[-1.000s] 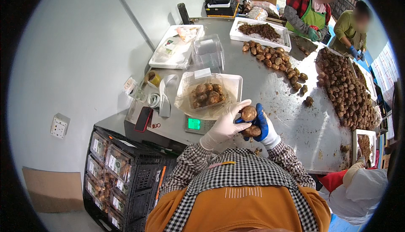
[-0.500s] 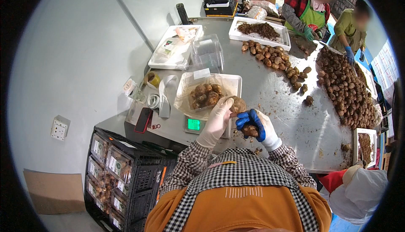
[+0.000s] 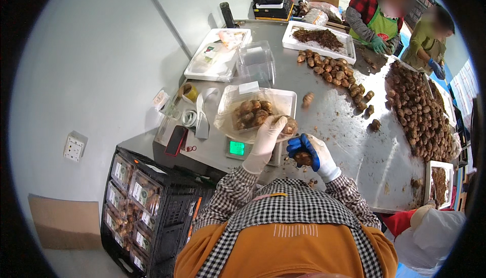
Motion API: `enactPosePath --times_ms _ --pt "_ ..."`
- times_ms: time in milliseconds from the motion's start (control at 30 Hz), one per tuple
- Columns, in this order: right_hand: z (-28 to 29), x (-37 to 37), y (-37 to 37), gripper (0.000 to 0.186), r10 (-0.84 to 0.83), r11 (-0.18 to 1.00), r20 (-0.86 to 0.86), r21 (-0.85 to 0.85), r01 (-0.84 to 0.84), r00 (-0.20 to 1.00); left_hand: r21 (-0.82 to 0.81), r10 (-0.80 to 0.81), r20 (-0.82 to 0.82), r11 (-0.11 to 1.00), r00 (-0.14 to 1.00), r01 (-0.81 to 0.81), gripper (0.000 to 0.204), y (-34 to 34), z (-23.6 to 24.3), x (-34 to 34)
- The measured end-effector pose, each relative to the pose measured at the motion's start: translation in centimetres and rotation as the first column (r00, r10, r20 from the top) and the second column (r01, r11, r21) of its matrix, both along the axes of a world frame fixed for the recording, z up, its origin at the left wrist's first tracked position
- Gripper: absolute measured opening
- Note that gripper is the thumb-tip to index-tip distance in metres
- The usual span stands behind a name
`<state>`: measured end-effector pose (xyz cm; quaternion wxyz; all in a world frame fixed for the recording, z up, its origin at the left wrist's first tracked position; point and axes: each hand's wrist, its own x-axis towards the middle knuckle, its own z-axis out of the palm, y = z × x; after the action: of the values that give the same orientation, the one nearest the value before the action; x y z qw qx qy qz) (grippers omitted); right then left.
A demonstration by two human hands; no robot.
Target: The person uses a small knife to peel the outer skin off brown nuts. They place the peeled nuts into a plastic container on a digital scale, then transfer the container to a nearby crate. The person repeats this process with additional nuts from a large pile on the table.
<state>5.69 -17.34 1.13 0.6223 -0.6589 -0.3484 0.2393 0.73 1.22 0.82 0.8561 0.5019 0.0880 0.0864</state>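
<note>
Evidently, the white-gloved left hand [image 3: 265, 139] has its fingers pinching a round tuber [image 3: 290, 125] near the right-hand corner of the white tray [image 3: 287, 101] — a firm, even pinch should stop it rolling loose. The right hand [image 3: 318, 155], in a blue-palmed glove, has its fingers curled about a second tuber [image 3: 304, 159] above the counter [image 3: 354, 182]; handling both gently — without knocking the lit scale [image 3: 236, 148] — seems wise.

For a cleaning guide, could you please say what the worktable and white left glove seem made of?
Worktable: probably satin stainless steel, judging by its grey, streaky glare. White left glove: perhaps thin rubber or plastic, smooth, matte and snug-fitting.
</note>
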Motion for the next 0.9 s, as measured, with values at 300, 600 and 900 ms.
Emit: enactPosePath --times_ms 300,600,900 --pt "-1.3 0.5 -0.4 0.033 0.039 0.997 0.013 -0.070 -0.038 0.999 0.997 0.458 0.061 0.021 0.887 -0.080 0.032 6.2 1.1 4.7" --pt "-2.8 0.1 -0.1 0.036 -0.059 0.991 -0.538 0.070 0.114 0.841 0.870 0.037 0.261 0.423 0.965 -0.252 0.032 -0.5 1.2 0.6" --pt "-6.4 0.0 0.2 0.061 0.013 0.963 -0.584 0.226 0.147 0.812 1.000 -0.213 -0.010 -0.004 0.977 0.010 0.058 -4.4 -3.5 -1.3"
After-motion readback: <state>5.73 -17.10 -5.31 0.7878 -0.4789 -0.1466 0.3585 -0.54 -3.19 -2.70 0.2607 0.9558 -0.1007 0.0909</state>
